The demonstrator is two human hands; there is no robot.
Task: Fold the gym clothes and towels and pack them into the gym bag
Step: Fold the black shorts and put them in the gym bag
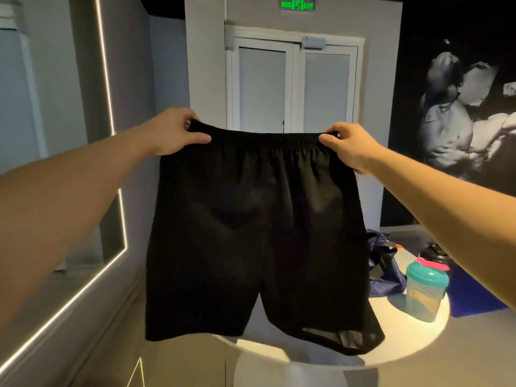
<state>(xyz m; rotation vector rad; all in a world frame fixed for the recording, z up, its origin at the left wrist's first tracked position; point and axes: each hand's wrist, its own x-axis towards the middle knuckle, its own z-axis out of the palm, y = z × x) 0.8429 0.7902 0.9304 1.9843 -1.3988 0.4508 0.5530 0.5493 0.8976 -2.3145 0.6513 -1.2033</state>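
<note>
Head view: one pair of black shorts [259,233] hangs in the air in front of the person, above the near side of a round white counter [391,350]. The waistband is on top and runs flat from left to right. The two legs hang straight down, so the shorts run up and down.

There are two hands, and both hold the shorts. The left hand [178,132] pinches the left end of the waistband with its thumb and curled fingers. The right hand [349,148] pinches the right end the same way. The waistband is pulled straight between them.

On the counter, to the right of the shorts, sits one dark blue gym bag [384,263], partly hidden behind them. Just beside the bag stands one bottle [425,291] with a teal lid, upright. Right of the bottle is one flat blue thing [472,297]; I cannot tell what it is. Far behind is one white double door [293,85].
</note>
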